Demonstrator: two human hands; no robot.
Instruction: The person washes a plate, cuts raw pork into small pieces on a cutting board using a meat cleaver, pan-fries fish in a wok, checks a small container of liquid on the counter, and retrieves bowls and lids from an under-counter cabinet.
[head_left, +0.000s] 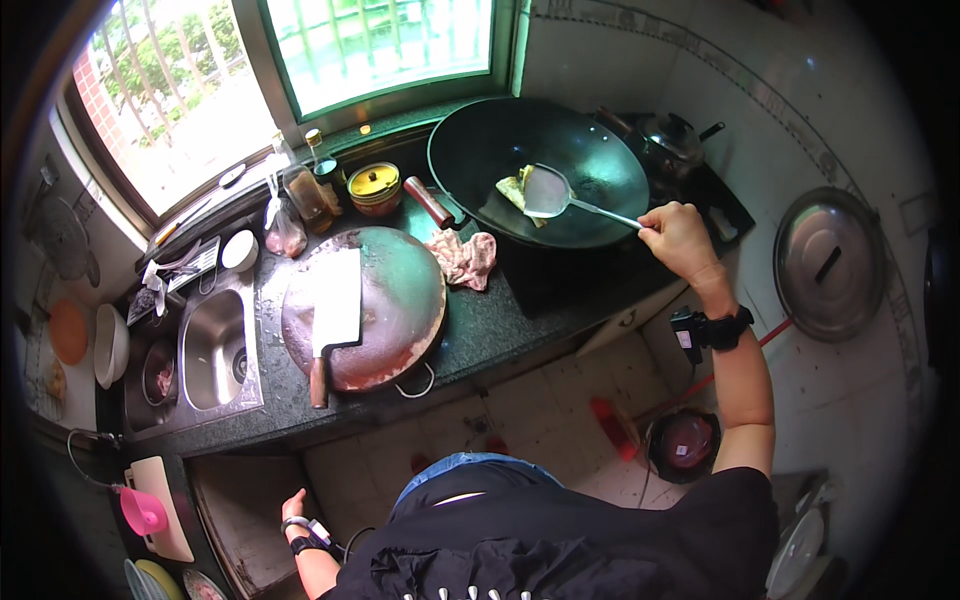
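My right hand (681, 234) grips the handle of a metal wok spatula (548, 192) over a large dark wok (600, 169). The spatula's blade rests against a yellowish folded piece of food (513, 190) inside the wok, left of its middle. My left hand (293, 505) hangs low beside my body, in front of the counter, with nothing visible in it. To the left of the wok, a cleaver (337, 300) with a wooden handle lies across a round chopping board (401, 300). A crumpled pinkish cloth (465, 259) sits between the board and the wok.
Left of the board is a steel sink (217, 352). Bottles (324, 169), a yellow-lidded pot (374, 187) and a tied plastic bag (283, 229) line the window side. A lidded saucepan (673, 139) stands behind the wok. A large lid (829, 262) hangs at the right wall.
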